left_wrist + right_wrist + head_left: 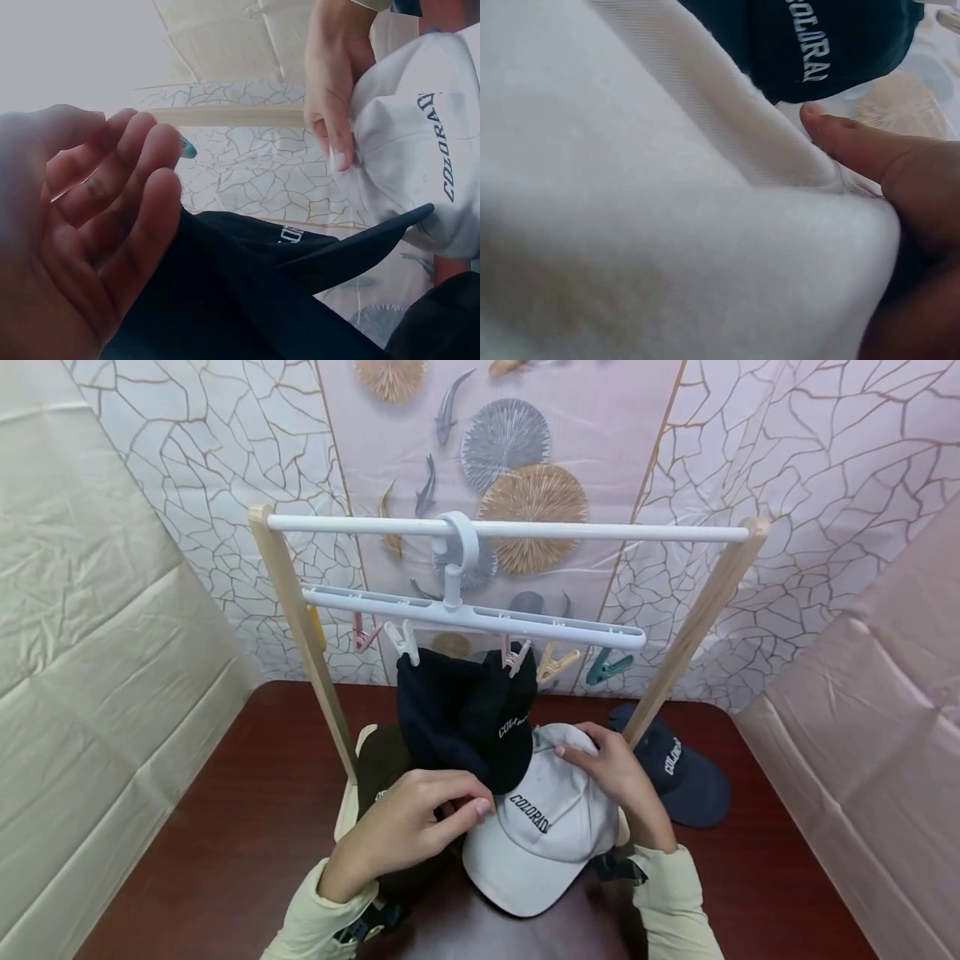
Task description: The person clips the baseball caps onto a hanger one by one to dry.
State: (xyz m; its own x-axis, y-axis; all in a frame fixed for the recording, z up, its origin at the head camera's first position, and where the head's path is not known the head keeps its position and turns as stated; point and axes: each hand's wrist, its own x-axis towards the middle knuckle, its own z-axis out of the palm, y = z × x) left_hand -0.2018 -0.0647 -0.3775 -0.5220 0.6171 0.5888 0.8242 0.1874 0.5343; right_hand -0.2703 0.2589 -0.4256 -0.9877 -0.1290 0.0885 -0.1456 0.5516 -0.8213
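Our right grip (pixel 611 764) pinches the white baseball cap (pixel 551 831), lower centre: soft, probably light, best held by its edge; our left grip (pixel 416 817) is empty.

White cap (pixel 566 827) with dark lettering (pixel 529 814)

The hanger (pixel 480 617) hangs from the rod (pixel 600 532); beneath it hangs a clipped cap (pixel 442 702), left of a held cap (pixel 566 822) in the right hand (pixel 613 764), while another cap (pixel 693 785) lies further right on the table (pixel 225 827)
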